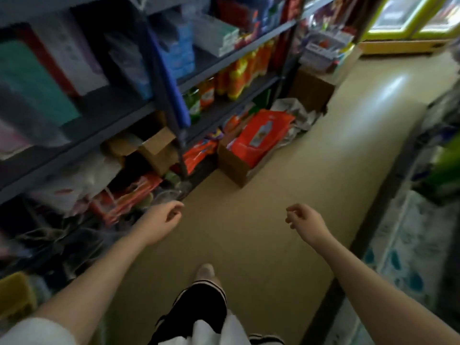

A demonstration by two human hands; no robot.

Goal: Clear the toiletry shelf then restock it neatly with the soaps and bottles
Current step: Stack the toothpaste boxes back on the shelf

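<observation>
Your shelf unit (159,78) fills the left side, its tiers still packed: boxes (179,46) above, a row of orange bottles (239,73) on the middle tier, bags and wrappers crammed at the bottom. The picture is smeared, so which tier holds the toiletries is probably beyond telling here. On the floor (286,195) just beside the unit stands an open carton (239,168) with an orange pack (263,135) propped in it. Your left hand (164,220) and right hand (306,220) hang over the floor, fingers loosely curled, holding nothing. Your foot (205,271) is mid-aisle. The risk: stepping forward, you could kick the carton, or your left arm could brush the loose bottom-tier clutter and spill it.
</observation>
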